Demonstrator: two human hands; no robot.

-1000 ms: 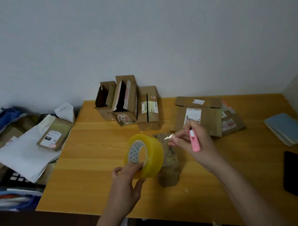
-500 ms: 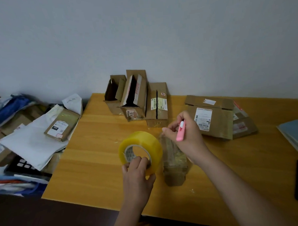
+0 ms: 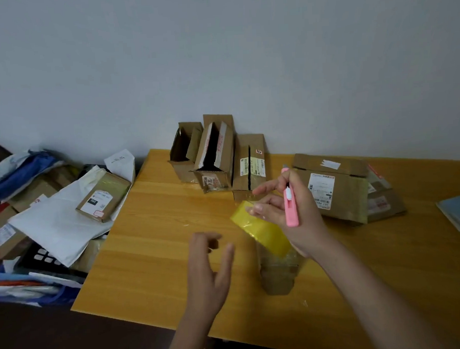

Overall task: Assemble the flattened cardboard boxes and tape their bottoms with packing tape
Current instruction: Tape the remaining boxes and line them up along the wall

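My left hand [image 3: 210, 265] hangs above the table [image 3: 153, 256], palm turned inward, its fingers [image 3: 204, 240] loose and spread, holding nothing. My right hand [image 3: 289, 219] is raised over the small box [image 3: 279, 272] I am taping — a pink box cutter [image 3: 290, 206] is tucked upright between thumb and palm, while the forefinger points left and the other fingers touch the yellow tape roll [image 3: 260, 231]; whether they truly grip it I cannot tell. The roll sits tilted on top of the box, which lies on the table just under my right wrist, glossy with tape. Against the wall stand three assembled boxes [image 3: 217, 159], the middle one bearing a label that reads "5814". To their right lies a flattened box [image 3: 335, 191] with a white shipping label, its print too small to read. Left of the table, a parcel [image 3: 103, 197] shows "040" on a dark tag.
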